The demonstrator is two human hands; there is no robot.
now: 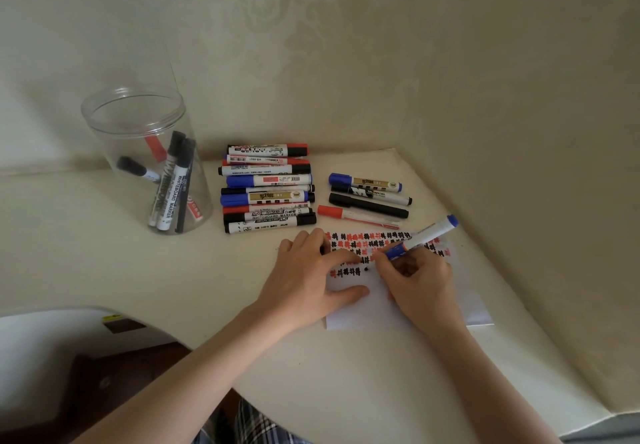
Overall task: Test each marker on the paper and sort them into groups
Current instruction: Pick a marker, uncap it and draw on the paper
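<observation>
Clear jar (145,163) of markers beside marker pile (267,189)

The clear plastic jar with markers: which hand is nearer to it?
Left. The left hand lies flat on the paper, on the side towards the jar; the right hand is farther, gripping the blue marker.

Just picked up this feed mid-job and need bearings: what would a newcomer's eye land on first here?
First, the two hands at the near right: the right hand grips a blue marker with its tip on the paper, which the left hand presses flat, rows of red and black test marks showing above. Behind lie a large marker pile and a smaller group. A clear jar at the left holds a few more.
</observation>
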